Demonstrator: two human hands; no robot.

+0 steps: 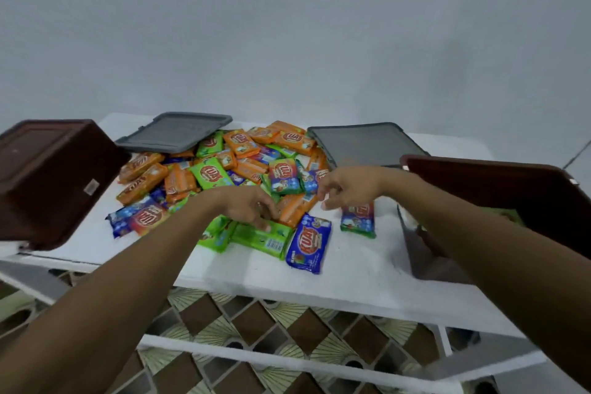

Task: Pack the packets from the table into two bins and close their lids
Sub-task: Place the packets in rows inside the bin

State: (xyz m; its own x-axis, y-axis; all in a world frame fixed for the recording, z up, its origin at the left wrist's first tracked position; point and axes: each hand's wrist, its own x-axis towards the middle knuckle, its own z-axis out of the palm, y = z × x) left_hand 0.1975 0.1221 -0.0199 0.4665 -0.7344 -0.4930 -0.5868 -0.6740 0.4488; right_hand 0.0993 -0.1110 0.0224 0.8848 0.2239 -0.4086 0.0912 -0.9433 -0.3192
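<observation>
A heap of orange, green and blue snack packets (224,166) covers the middle of the white table (351,265). My left hand (248,205) reaches into the near edge of the heap, fingertips on a green packet (262,238). My right hand (347,185) hovers with fingers spread over the heap's right side, just above a small multicoloured packet (357,221). A brown bin (48,182) stands at the left. Another brown bin (518,198) stands at the right, with something green inside. Two grey lids (174,133) (364,144) lie behind the heap.
A blue packet (308,243) lies alone near the table's front edge. The table stands against a plain pale wall. Below the front edge a patterned tiled floor (256,329) shows through the table's lower frame.
</observation>
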